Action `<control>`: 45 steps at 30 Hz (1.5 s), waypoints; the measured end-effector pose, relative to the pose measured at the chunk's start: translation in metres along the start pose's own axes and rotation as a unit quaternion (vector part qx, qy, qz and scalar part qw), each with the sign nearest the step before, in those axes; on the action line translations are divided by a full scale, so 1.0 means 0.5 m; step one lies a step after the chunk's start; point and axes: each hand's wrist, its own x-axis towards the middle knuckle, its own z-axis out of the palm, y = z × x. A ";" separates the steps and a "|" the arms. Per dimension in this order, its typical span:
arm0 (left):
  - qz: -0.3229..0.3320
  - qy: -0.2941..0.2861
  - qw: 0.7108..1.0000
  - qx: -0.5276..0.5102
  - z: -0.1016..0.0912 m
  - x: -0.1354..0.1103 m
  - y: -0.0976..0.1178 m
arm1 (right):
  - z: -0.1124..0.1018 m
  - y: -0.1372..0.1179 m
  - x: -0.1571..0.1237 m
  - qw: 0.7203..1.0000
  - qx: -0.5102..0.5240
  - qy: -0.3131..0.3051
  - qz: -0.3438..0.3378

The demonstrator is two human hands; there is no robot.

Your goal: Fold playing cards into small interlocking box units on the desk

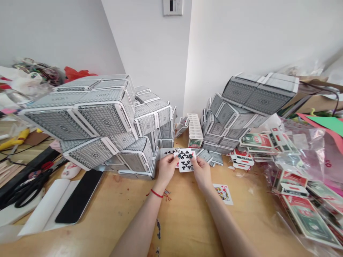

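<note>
Between my two hands, a few overlapping playing cards (pixel 185 165) are held face up over the table, with the ten of clubs on top. My left hand (pixel 165 169) pinches their left side, thumb on the face. On the right side, my right hand (pixel 200 173) grips them the same way. Red-marked corners of other cards peek out on both sides; how many are held, I cannot tell. Behind my left hand lies another black-suited card (pixel 166 151). Patterned grey card backs (pixel 206 156) show just beyond my right hand. A face card (pixel 224 193) lies beside my right forearm.
Stacked blocks of grey-backed cards rise at left (pixel 104 119) and right (pixel 227 117). Between them stands a row of card boxes (pixel 195 130). A black phone (pixel 79 196) and scissors (pixel 33 187) lie left. Green-and-red card boxes (pixel 308 217) and plastic wrap crowd the right.
</note>
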 end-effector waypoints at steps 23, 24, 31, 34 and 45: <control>-0.004 -0.003 0.999 0.034 -0.004 0.004 -0.012 | -0.008 0.018 0.008 0.999 -0.030 -0.029 -0.022; -0.004 -0.003 0.999 0.034 -0.004 0.004 -0.012 | -0.007 0.018 0.008 0.999 -0.028 -0.028 -0.022; -0.003 -0.002 0.999 0.048 -0.005 0.003 -0.014 | -0.007 0.012 0.005 0.998 -0.032 -0.038 -0.032; 0.004 -0.007 0.998 0.055 -0.007 0.003 -0.015 | -0.008 0.010 0.003 0.998 -0.041 -0.040 -0.036; 0.027 -0.007 0.996 0.083 -0.009 0.004 -0.013 | -0.010 0.014 0.008 0.997 -0.032 -0.059 -0.026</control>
